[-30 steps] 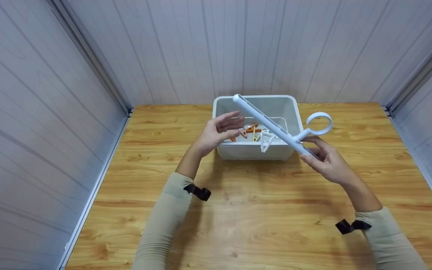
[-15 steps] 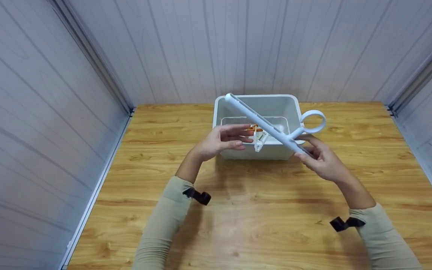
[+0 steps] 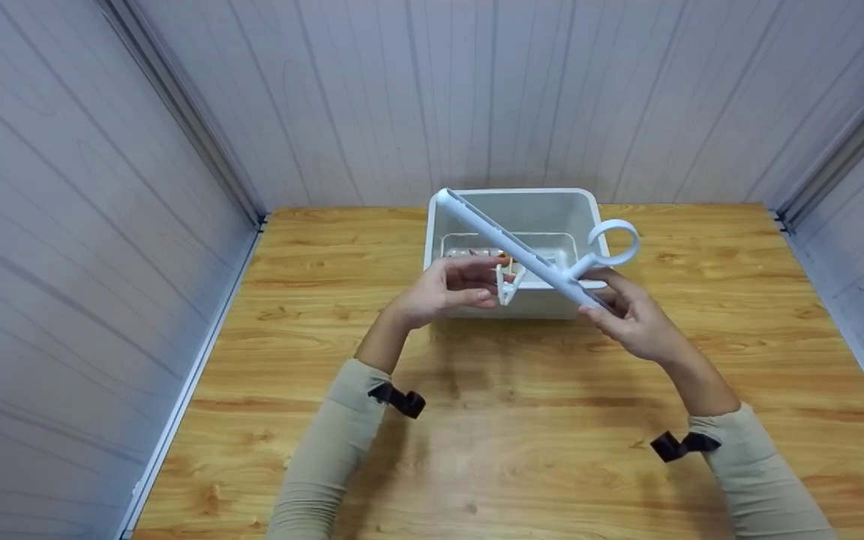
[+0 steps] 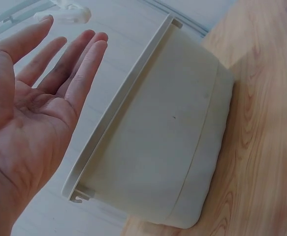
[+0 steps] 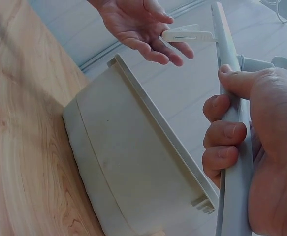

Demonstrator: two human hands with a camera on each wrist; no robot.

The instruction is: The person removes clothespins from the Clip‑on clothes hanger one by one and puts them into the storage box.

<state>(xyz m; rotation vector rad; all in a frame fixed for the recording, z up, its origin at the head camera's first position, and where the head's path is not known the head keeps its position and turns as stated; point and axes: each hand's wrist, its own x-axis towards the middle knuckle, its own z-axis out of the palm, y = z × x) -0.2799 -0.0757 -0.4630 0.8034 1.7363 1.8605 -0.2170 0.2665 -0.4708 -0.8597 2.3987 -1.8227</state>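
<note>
My right hand (image 3: 638, 319) grips a pale blue-white clip hanger (image 3: 503, 241) near its lower end, fingers wrapped round the bar in the right wrist view. The bar slants up to the left over the bin, its ring-shaped hook (image 3: 619, 241) pointing right. From its underside a white clip (image 5: 187, 36) sticks out toward my left hand (image 3: 432, 292). That hand's fingers are spread and loosely bent around the clip's free end. In the left wrist view the palm (image 4: 30, 113) faces up with nothing in it, and the clip lies just beyond the fingertips.
A light grey bin (image 3: 544, 304) stands on the wooden table (image 3: 477, 450) near the back wall. Inside it a clear tray (image 3: 568, 241) holds orange and other small clips, partly hidden by the hanger and left hand. Panelled walls (image 3: 64, 262) enclose the table's back and sides.
My right hand has moved the hanger and its clip left and slightly lower. The left hand has come down and right, its fingers now at the hanging clip.
</note>
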